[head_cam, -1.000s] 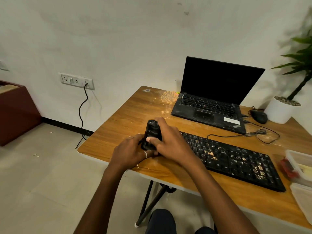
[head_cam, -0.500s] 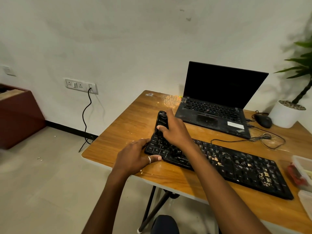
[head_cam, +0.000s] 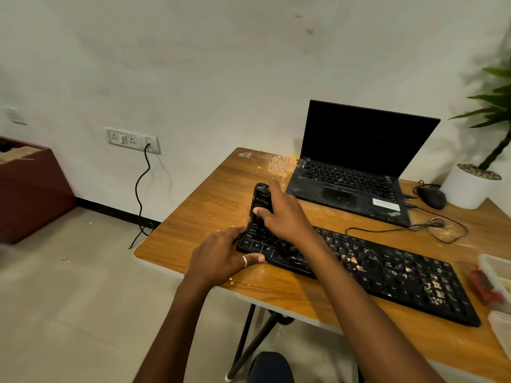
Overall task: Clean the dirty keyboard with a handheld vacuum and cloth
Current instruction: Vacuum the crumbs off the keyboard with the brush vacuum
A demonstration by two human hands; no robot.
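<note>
A long black keyboard (head_cam: pixel 387 269) speckled with pale crumbs lies along the front of the wooden table (head_cam: pixel 210 205). My right hand (head_cam: pixel 284 217) grips a small black handheld vacuum (head_cam: pixel 261 200), which stands nearly upright over the keyboard's far left corner, thumb on its front. My left hand (head_cam: pixel 221 258) holds the keyboard's left end, thumb along the front edge and fingers at the side. No cloth is plainly visible.
An open black laptop (head_cam: pixel 356 172) stands behind the keyboard, with a black mouse (head_cam: pixel 431 197) and loose cable to its right. A white plant pot (head_cam: pixel 467 186) sits at the back right. Clear plastic containers (head_cam: pixel 497 275) lie at the right edge. A wall socket (head_cam: pixel 132 139) is at left.
My right hand carried the vacuum from in front of the keyboard's left end up to its far left corner. My left hand let go of the vacuum and took the keyboard's left end.
</note>
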